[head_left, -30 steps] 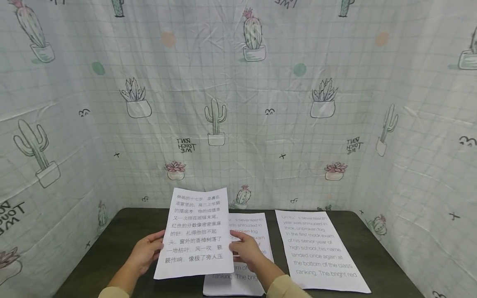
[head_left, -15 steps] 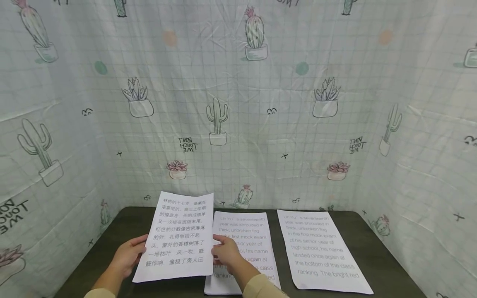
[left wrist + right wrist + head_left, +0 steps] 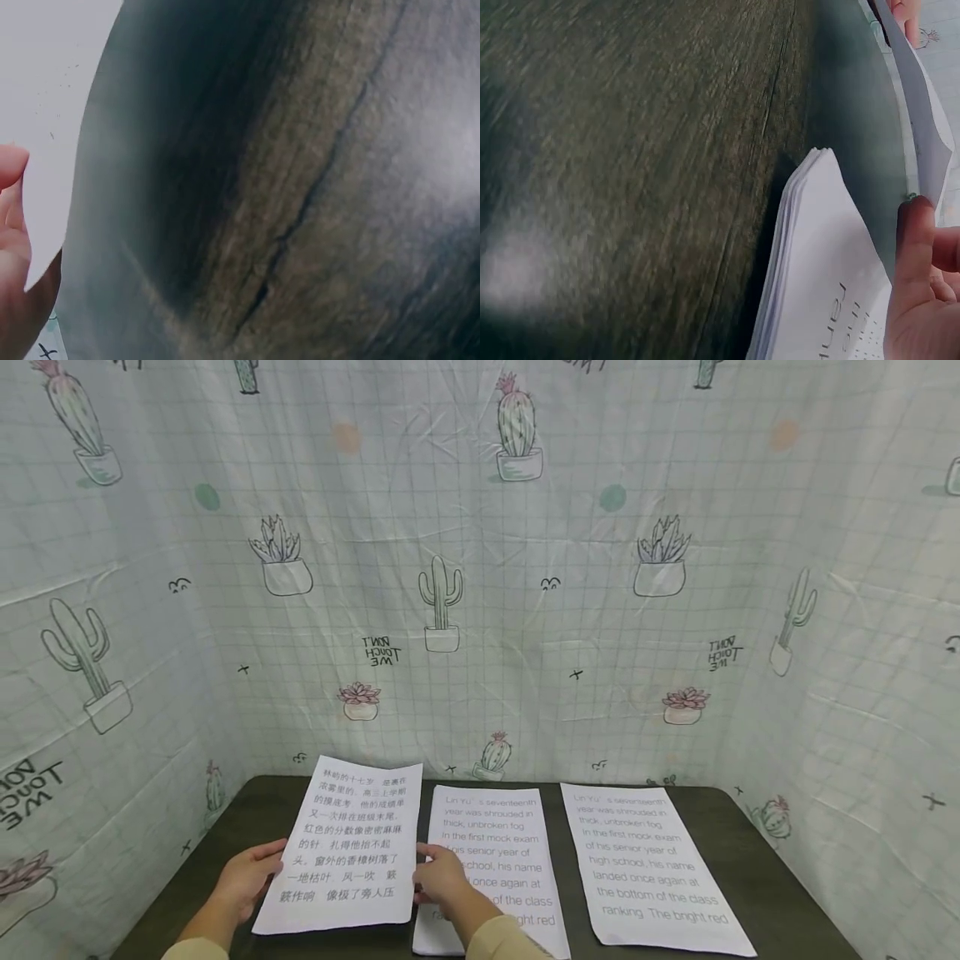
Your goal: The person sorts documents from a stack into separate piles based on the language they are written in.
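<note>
Pinching white paper (image 3: 341, 847): left hand (image 3: 246, 878), right hand (image 3: 444, 878) | black Chinese print | top edge bowed

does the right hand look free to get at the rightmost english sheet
Probably not yet: the right hand is holding an edge of the Chinese-text sheet. Nothing lies on the rightmost English sheet, though, so letting go would likely free the way.

Your sheet (image 3: 341, 852) looks like smooth, matt paper, your table (image 3: 652, 165) grainy, faintly glossy wood, your curtain (image 3: 495, 543) creased cloth.
</note>
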`<state>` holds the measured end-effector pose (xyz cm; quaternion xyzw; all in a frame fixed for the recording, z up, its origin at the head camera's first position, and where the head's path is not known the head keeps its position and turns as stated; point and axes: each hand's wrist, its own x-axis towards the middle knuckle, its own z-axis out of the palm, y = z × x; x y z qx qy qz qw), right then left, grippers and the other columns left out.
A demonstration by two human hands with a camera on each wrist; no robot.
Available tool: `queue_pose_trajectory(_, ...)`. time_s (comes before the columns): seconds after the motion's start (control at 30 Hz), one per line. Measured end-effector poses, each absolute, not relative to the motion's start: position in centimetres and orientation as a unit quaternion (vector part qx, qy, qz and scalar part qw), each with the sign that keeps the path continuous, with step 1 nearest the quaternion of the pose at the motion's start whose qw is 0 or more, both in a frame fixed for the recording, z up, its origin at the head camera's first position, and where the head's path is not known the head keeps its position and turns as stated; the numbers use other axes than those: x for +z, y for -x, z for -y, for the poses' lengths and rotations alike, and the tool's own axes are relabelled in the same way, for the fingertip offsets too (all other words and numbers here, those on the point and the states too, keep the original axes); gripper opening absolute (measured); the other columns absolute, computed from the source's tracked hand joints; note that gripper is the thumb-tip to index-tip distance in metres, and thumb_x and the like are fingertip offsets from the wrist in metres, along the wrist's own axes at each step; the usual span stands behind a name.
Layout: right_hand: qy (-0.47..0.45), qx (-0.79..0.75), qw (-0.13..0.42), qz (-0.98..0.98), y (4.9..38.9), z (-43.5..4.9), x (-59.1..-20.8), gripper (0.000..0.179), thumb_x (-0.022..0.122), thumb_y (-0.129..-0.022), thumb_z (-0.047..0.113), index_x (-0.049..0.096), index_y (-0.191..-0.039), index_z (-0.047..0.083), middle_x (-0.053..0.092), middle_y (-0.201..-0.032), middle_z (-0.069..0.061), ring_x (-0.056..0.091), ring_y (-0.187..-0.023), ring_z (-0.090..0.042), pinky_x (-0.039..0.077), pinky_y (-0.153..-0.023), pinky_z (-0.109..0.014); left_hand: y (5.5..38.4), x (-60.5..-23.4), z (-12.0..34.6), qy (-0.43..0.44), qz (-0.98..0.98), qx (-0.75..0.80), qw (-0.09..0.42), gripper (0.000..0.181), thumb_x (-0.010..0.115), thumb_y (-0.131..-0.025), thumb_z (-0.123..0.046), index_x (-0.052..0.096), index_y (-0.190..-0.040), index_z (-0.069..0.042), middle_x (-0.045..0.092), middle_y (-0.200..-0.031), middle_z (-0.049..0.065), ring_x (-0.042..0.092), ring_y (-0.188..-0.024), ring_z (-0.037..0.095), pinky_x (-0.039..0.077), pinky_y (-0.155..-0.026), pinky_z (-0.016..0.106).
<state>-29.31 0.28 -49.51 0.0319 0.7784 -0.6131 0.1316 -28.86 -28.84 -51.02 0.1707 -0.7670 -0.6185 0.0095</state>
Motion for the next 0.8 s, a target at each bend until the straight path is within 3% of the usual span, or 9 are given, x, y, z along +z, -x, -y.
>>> queue_pose_trajectory(0.2,-0.02,-0.6,0.151,-0.786,29.2,0.2,-49.5,0.051,0.059,-0.081,-0.006,0.057,-0.132,-0.004,0.068,-0.092,-0.008,0.066,-0.071,-0.013,0.059,-0.061,-0.026,29.3,-52.1,29.2,-0.21,0.772,-0.6,0.014,0.043,0.053,-0.093,0.001,0.048,-0.134,0.013,0.07,-0.108,0.024,0.067,-0.077,0.014,0.056,-0.066,0.034)
queue_pose_trajectory(0.53,0.043,-0.578,0.175,-0.796,28.8,0.5,-49.7,0.047,0.059,-0.087,-0.003,0.052,-0.132,-0.013,0.068,-0.105,-0.016,0.069,-0.09,-0.022,0.061,-0.072,-0.034,29.6,-53.3,29.6,-0.242,0.779,-0.577,0.025,0.044,0.054,-0.09,0.003,0.05,-0.133,0.012,0.065,-0.118,0.029,0.065,-0.077,0.015,0.053,-0.064,0.031)
queue_pose_trajectory(0.67,0.039,-0.573,0.184,-0.798,28.9,0.5,-49.6,0.047,0.059,-0.088,-0.001,0.05,-0.133,-0.012,0.066,-0.103,-0.014,0.068,-0.089,-0.019,0.06,-0.073,-0.033,29.5,-53.0,29.2,-0.248,0.788,-0.563,0.027,0.045,0.054,-0.092,-0.002,0.049,-0.135,0.01,0.056,-0.129,0.032,0.064,-0.097,0.034,0.053,-0.079,0.044)
queue_pose_trajectory(0.8,0.033,-0.571,0.197,-0.796,28.9,0.4,-49.3,0.048,0.059,-0.089,0.002,0.049,-0.135,-0.011,0.067,-0.106,-0.017,0.069,-0.091,-0.022,0.06,-0.075,-0.034,29.0,-52.1,28.8,-0.238,0.809,-0.537,0.031,0.047,0.051,-0.093,-0.009,0.046,-0.135,0.012,0.046,-0.136,0.036,0.049,-0.12,0.05,0.041,-0.1,0.061)
